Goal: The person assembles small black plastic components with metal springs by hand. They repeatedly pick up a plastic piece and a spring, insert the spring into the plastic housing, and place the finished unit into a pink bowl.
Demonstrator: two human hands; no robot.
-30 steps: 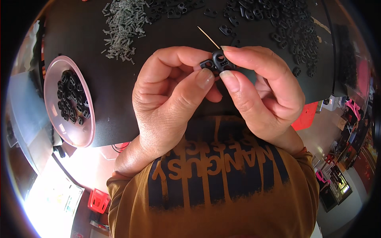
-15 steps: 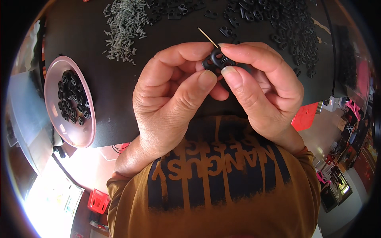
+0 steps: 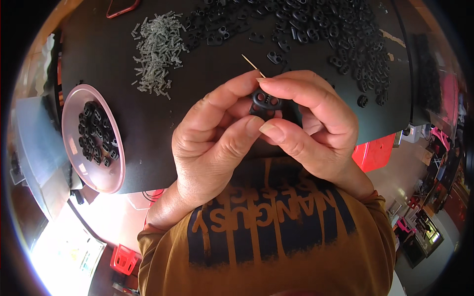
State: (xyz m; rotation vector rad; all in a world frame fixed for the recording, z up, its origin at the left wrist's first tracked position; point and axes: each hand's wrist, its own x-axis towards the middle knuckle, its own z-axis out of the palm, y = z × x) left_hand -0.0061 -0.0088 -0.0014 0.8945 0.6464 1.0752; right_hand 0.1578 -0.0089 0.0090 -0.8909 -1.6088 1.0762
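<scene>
A small black two-hole cord lock (image 3: 267, 100) is pinched between the fingertips of both hands, in front of my chest. My left hand (image 3: 212, 135) holds it from the left, its fingers closed and the thumb at the lower edge. From the right, my right hand (image 3: 318, 126) closes on it, thumb low and index finger across the top. A thin pale pointed stick (image 3: 254, 64) juts up and left between the two index fingertips; its lower end is hidden. Part of the cord lock's far side is covered by the fingers.
Small metal springs (image 3: 160, 54) lie heaped on the dark table (image 3: 143, 148). Many loose black plastic parts (image 3: 306, 32) spread across its far right. On the left stands a pinkish bowl (image 3: 89, 183) with black cord locks (image 3: 96, 130) inside. A red-edged phone (image 3: 122, 7) lies at the far edge.
The whole view has shifted, so the table things and hands appear lower. The cord lock's holed face has turned more into view, and my right index finger reaches further over its top.
</scene>
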